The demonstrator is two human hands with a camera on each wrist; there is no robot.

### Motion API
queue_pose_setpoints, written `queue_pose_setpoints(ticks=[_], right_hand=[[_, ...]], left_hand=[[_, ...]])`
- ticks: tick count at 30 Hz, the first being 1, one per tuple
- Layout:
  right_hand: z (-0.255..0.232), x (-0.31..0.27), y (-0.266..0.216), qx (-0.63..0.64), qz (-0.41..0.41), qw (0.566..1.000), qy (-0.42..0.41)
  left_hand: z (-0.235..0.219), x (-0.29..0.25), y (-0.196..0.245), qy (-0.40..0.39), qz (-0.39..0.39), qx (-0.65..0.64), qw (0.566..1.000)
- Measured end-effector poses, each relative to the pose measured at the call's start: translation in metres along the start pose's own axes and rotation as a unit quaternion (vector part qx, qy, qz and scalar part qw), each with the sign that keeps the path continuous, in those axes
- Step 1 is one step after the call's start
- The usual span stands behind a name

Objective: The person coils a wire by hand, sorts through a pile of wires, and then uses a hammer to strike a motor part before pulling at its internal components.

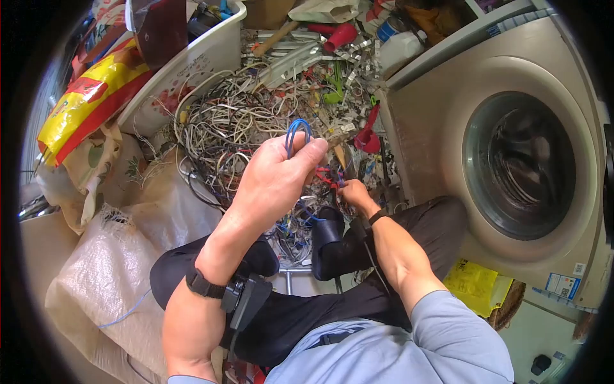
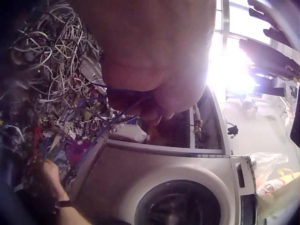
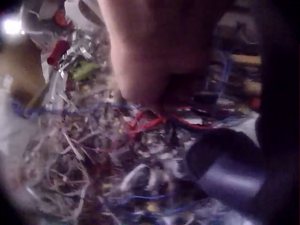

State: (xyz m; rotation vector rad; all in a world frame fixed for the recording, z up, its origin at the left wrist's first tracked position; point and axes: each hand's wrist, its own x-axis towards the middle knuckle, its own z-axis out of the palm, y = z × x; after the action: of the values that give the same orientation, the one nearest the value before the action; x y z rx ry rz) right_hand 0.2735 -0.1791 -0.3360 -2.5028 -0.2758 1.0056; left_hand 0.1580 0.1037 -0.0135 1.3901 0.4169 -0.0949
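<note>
The left hand (image 1: 275,176) pinches looped blue wire (image 1: 298,131) — the right hand (image 1: 357,196) pinches thin red wires (image 1: 326,178) over multicoloured scrap (image 1: 288,109).

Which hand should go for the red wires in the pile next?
Right, I'd say: the right hand is down at the red wires, though its grip is unclear. The left hand is raised over the pile, occupied with looped blue wire.

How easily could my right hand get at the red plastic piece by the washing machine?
Likely yes, easily: the red plastic piece lies just beyond your right hand, with nothing plainly blocking it.
</note>
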Motion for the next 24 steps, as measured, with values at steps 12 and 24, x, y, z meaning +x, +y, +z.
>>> queue_pose_setpoints(ticks=[12, 24], right_hand=[[-0.236, -0.198, -0.283, 0.021, -0.295, 0.949, -0.108], [-0.206, -0.176, -0.293, 0.406, -0.338, 0.828, -0.186]], left_hand=[[0.026, 0.012, -0.001, -0.011, 0.221, 0.028, 0.975], [-0.002, -0.036, 0.013, 0.015, 0.034, -0.041, 0.998]])
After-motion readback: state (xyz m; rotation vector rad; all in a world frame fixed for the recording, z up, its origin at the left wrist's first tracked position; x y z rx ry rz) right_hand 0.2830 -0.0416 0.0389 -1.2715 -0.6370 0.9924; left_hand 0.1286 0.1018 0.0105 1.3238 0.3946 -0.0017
